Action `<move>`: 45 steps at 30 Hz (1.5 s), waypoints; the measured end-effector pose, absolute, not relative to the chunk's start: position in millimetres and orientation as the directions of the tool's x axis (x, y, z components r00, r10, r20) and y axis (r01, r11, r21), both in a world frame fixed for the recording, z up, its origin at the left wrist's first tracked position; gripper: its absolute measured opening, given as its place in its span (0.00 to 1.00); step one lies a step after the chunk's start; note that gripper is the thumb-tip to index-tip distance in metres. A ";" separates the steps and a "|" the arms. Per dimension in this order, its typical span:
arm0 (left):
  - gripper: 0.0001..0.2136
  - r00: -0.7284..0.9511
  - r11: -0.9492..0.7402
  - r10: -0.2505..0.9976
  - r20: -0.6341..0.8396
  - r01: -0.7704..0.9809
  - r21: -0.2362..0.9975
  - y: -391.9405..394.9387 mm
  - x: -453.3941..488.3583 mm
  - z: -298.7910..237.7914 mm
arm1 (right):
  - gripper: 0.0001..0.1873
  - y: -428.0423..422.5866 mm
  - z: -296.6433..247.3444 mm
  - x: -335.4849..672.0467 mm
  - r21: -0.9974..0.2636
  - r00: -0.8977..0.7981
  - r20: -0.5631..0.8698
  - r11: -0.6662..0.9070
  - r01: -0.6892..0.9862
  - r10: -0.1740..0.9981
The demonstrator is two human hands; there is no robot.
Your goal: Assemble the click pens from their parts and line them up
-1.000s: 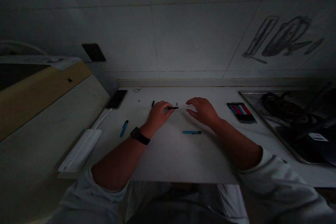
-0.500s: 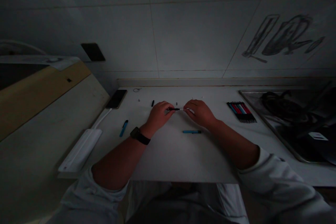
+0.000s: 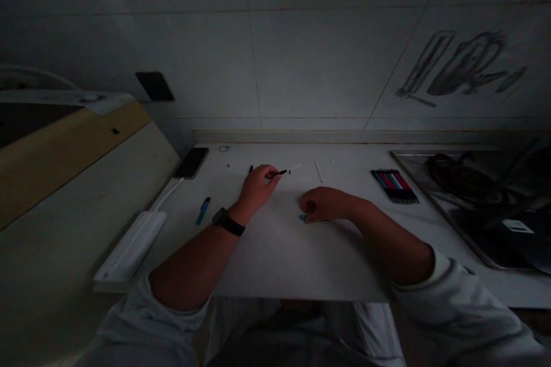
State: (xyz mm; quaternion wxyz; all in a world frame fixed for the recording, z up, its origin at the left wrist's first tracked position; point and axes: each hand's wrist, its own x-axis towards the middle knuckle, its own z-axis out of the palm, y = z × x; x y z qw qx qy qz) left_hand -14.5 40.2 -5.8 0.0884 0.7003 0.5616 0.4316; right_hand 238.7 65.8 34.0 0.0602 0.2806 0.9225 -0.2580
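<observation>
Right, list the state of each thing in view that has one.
Black pen part: held in the left hand
Blue pen at the right hand: mostly covered, grip unclear
Other blue pen: lying loose
White stick: lying flat, untouched
Row of coloured pens: side by side
Phone: flat, screen dark
Watch: strapped on, screen dark
</observation>
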 end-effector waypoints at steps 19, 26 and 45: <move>0.03 -0.008 -0.387 0.848 0.530 0.674 0.630 38.4 -13.9 -3.1 | 0.19 113.1 2.6 245.2 -0.911 -0.441 0.287 0.384 0.148 0.850; 0.03 0.040 -0.413 0.836 0.547 0.703 0.580 36.1 -13.4 -0.6 | 0.12 105.1 4.9 246.2 -0.664 -0.425 0.488 0.640 0.387 0.763; 0.03 0.133 -0.437 0.847 0.515 0.724 0.533 35.8 -11.1 -0.7 | 0.10 94.9 10.5 243.8 -0.295 -0.619 0.509 0.797 0.526 0.597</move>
